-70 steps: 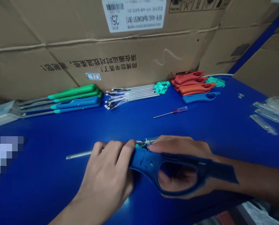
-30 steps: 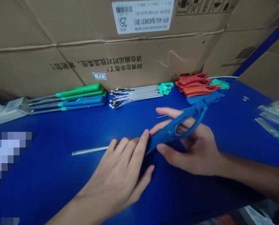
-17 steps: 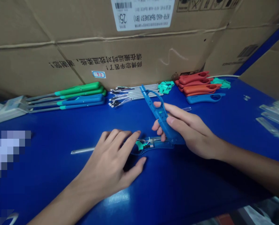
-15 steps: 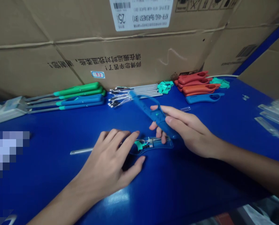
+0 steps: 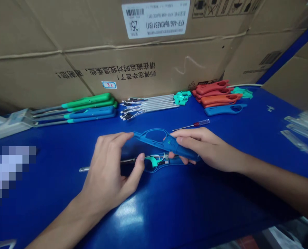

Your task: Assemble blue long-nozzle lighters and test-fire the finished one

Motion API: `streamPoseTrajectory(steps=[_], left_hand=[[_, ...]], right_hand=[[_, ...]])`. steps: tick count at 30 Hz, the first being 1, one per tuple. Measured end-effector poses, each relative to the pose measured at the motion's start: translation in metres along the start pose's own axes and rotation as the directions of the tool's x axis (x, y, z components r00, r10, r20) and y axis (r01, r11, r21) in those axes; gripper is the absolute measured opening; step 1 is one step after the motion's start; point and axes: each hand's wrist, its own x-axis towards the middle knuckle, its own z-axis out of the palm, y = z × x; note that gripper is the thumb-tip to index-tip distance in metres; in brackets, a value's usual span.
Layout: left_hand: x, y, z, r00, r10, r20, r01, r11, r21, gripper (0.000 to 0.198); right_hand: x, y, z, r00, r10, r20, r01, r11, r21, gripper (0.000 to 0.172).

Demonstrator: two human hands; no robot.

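The right grip (image 5: 213, 148) pinches a blue half-shell (image 5: 177, 148) by its broad end, thumb above, fingers beneath; the left grip (image 5: 106, 173) is spread, a fingertip at or just beside the shell's narrow tip. The piece hangs tilted over its open counterpart (image 5: 174, 161), which lies mid-surface (image 5: 195, 207), between the back and front edges, with a green part (image 5: 153, 162) and thin wires (image 5: 157, 157) inside. The shell looks light, stiff and rather slick; the broad end seems the sturdiest hold, the slender loop likelier to flex. The wires look fragile.
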Motion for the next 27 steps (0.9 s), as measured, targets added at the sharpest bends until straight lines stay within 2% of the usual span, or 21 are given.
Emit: streamPoseTrajectory(steps=[3, 6, 9, 11, 14, 18, 22, 27], left_hand=[[0.000, 0.001, 0.000, 1.000, 0.022, 0.000, -0.022, 1.000, 0.000, 0.047], [-0.001, 0.001, 0.000, 1.000, 0.026, 0.009, -0.026, 1.000, -0.013, 0.048], [-0.002, 0.000, -0.001, 1.000, 0.024, 0.002, -0.024, 1.000, -0.015, 0.046], [-0.001, 0.000, -0.001, 1.000, 0.017, -0.015, -0.017, 1.000, 0.008, 0.045], [0.000, 0.000, -0.002, 0.999, 0.020, -0.026, -0.020, 0.999, 0.029, 0.051], [0.002, 0.000, -0.002, 0.992, 0.100, 0.075, -0.097, 0.995, -0.033, 0.050], [0.002, -0.002, -0.001, 0.971, 0.156, 0.184, -0.151, 0.988, -0.043, 0.039], [0.003, -0.006, -0.001, 0.951, 0.184, 0.249, -0.172, 0.983, -0.068, 0.033]], right_hand=[[0.000, -0.002, -0.001, 1.000, -0.013, 0.009, 0.013, 1.000, -0.005, 0.031], [-0.001, 0.000, 0.000, 0.998, -0.026, -0.054, 0.023, 0.999, -0.045, 0.028], [-0.004, 0.002, 0.001, 0.982, -0.127, -0.142, 0.094, 0.972, -0.216, 0.028], [-0.006, 0.003, 0.001, 0.962, -0.231, -0.147, 0.161, 0.911, -0.379, 0.027], [-0.007, 0.006, 0.000, 0.926, -0.369, -0.074, 0.280, 0.807, -0.521, 0.026], [-0.005, 0.010, -0.001, 0.875, -0.484, 0.028, 0.418, 0.724, -0.549, 0.030], [-0.004, 0.015, -0.002, 0.857, -0.512, 0.062, 0.448, 0.678, -0.583, 0.030], [-0.002, 0.018, -0.003, 0.859, -0.489, 0.148, 0.475, 0.657, -0.585, 0.028]])
